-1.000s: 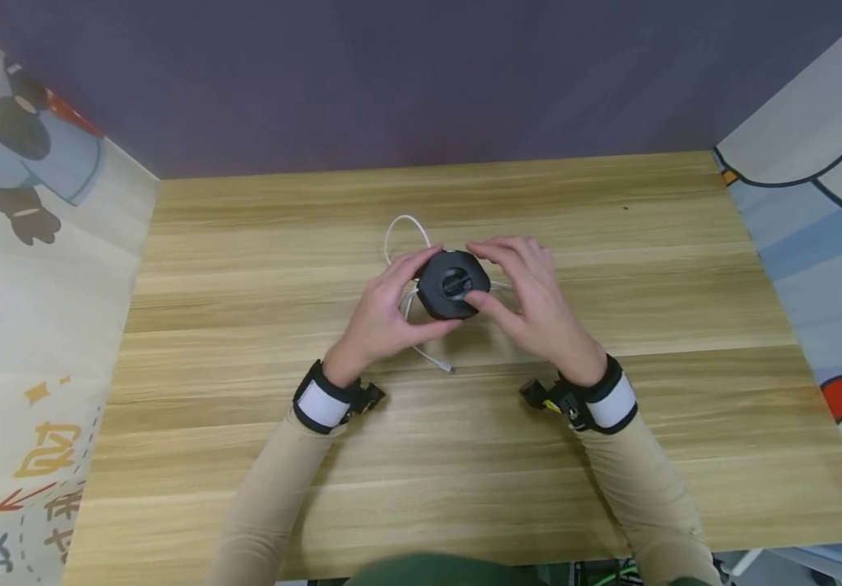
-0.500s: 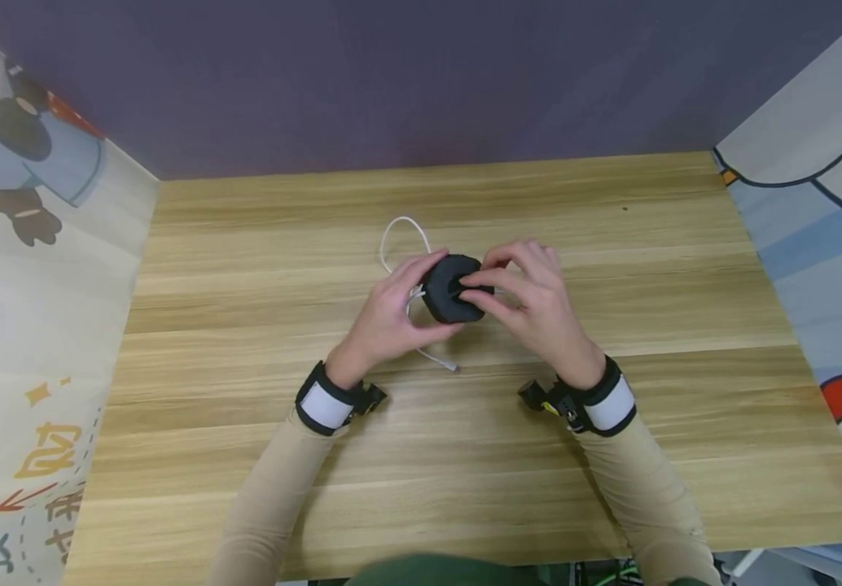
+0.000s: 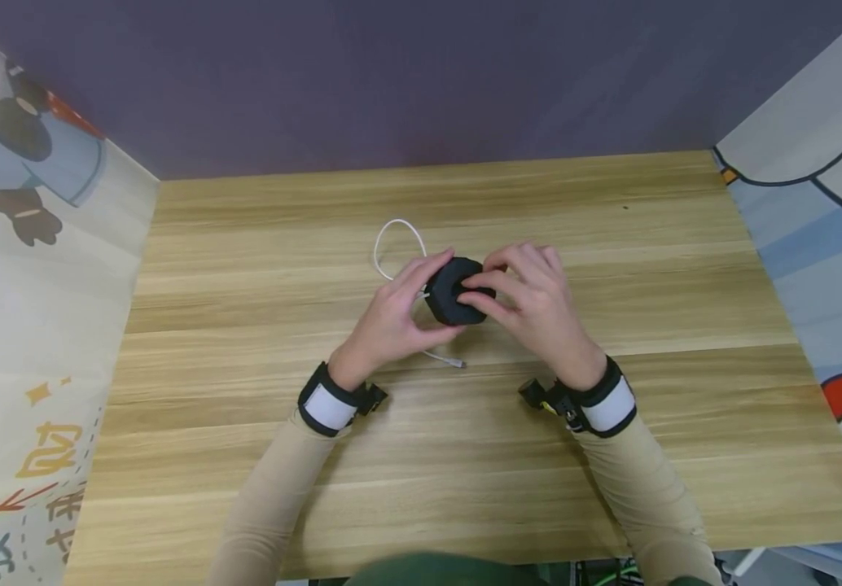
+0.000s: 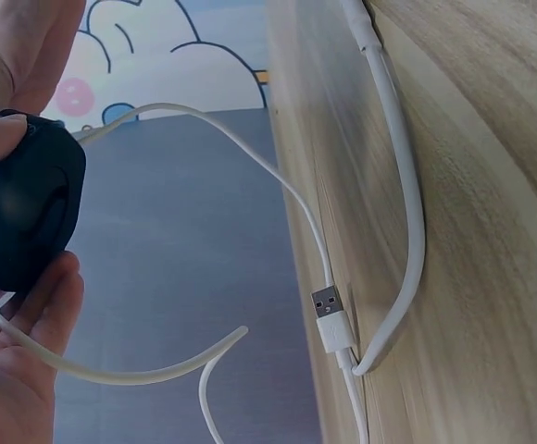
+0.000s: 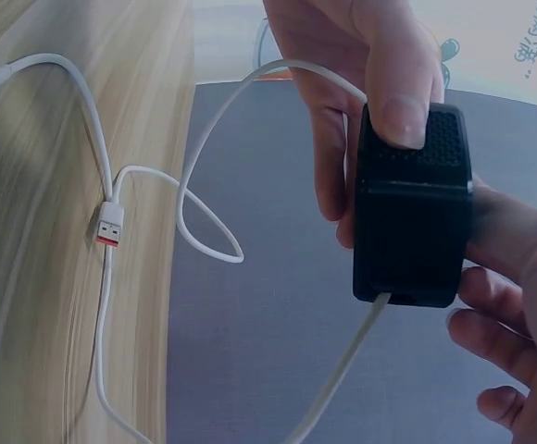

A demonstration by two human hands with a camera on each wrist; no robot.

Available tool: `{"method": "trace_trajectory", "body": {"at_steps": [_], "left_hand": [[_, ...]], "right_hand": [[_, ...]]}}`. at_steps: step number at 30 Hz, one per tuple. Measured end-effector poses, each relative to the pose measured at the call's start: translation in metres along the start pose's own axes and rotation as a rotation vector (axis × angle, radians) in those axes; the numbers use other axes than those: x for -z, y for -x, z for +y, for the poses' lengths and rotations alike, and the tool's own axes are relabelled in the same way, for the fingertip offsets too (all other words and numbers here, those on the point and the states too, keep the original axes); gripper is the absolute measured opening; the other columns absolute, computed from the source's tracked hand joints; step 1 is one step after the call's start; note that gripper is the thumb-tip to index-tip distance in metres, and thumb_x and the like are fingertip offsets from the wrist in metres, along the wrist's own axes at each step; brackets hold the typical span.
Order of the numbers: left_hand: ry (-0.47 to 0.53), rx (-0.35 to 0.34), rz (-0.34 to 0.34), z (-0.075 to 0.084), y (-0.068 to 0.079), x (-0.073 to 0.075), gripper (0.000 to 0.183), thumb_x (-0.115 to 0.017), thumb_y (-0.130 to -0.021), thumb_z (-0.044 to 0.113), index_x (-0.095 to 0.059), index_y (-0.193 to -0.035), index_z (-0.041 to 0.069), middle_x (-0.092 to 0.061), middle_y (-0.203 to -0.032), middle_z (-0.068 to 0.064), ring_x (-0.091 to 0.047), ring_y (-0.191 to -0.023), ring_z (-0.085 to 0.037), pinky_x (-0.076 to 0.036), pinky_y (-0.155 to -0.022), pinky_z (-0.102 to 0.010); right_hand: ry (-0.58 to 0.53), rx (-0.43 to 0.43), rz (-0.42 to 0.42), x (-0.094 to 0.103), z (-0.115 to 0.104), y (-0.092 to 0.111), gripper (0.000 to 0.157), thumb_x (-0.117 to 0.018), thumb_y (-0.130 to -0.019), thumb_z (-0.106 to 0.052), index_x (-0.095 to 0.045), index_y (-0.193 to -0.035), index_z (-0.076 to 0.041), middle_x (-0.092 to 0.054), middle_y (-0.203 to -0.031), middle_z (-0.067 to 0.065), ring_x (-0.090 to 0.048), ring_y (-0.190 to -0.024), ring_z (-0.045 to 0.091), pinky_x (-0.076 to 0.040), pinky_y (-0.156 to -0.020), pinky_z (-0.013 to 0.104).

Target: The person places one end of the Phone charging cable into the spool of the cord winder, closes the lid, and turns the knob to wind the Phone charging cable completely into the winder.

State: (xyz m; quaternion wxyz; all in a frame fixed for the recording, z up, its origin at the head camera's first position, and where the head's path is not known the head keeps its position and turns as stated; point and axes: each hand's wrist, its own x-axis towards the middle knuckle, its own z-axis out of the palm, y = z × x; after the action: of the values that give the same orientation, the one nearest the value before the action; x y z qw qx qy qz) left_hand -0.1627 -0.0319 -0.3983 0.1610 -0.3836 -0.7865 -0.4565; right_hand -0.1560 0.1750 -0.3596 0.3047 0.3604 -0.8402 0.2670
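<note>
Near the middle of the table, a black many-sided cable winder [image 3: 445, 303] is held up between both hands. My left hand [image 3: 395, 321] grips its left side, thumb at the near edge and fingers at the far edge. With thumb and fingertips, my right hand [image 3: 538, 305] pinches at the middle of its top face; the part pinched is hidden by the fingers. A white USB cable [image 3: 374, 247] enters the winder's side and loops out behind the left hand. The cable's USB plug [image 4: 329, 314] shows in the left wrist view, and the winder's side [image 5: 412, 236] in the right wrist view.
A wood-grain table [image 3: 465, 472] lies under the hands. A dark wall panel [image 3: 421, 81] rises at its far edge, with a printed panel [image 3: 18, 309] on the left and another printed panel [image 3: 817, 236] on the right. A cable end [image 3: 456, 363] lies by the left hand.
My right hand has gone from the winder's right edge to pinching at its middle. The winder has shifted slightly right and nearer. The cable loop and the cable end have shifted a little.
</note>
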Motion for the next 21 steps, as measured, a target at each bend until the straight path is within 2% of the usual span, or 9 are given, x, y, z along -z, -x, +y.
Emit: {"method": "trace_trajectory", "body": {"at_steps": [8,13,21], "left_hand": [[-0.014,0.034,-0.007,0.0022,-0.0002,0.0003,0.085,-0.081,-0.069,0.033,-0.043,-0.138,0.001,-0.053,-0.13,-0.016,-0.05,-0.117,-0.019,-0.045,-0.098,-0.027],[-0.02,0.052,0.001,0.0043,0.0,0.0003,0.083,-0.081,-0.069,0.033,-0.045,-0.136,-0.001,-0.053,-0.131,-0.016,-0.05,-0.118,-0.02,-0.044,-0.099,-0.027],[-0.034,0.012,0.032,0.0039,-0.001,-0.0016,0.08,-0.081,-0.07,0.031,-0.046,-0.133,-0.004,-0.055,-0.128,-0.017,-0.051,-0.117,-0.021,-0.043,-0.1,-0.028]], "right_hand": [[0.032,-0.004,0.019,-0.0012,-0.0023,0.0001,0.025,-0.075,-0.077,-0.031,-0.073,-0.082,-0.007,-0.061,-0.083,0.007,-0.051,-0.075,0.023,-0.034,-0.064,0.042],[0.052,-0.011,0.035,-0.0025,-0.0036,-0.0001,0.026,-0.075,-0.077,-0.033,-0.072,-0.08,-0.007,-0.061,-0.082,0.008,-0.052,-0.074,0.023,-0.035,-0.064,0.042],[0.078,-0.038,0.054,-0.0042,-0.006,0.0007,0.028,-0.075,-0.077,-0.034,-0.071,-0.075,-0.007,-0.06,-0.078,0.007,-0.05,-0.071,0.024,-0.035,-0.062,0.042]]}}
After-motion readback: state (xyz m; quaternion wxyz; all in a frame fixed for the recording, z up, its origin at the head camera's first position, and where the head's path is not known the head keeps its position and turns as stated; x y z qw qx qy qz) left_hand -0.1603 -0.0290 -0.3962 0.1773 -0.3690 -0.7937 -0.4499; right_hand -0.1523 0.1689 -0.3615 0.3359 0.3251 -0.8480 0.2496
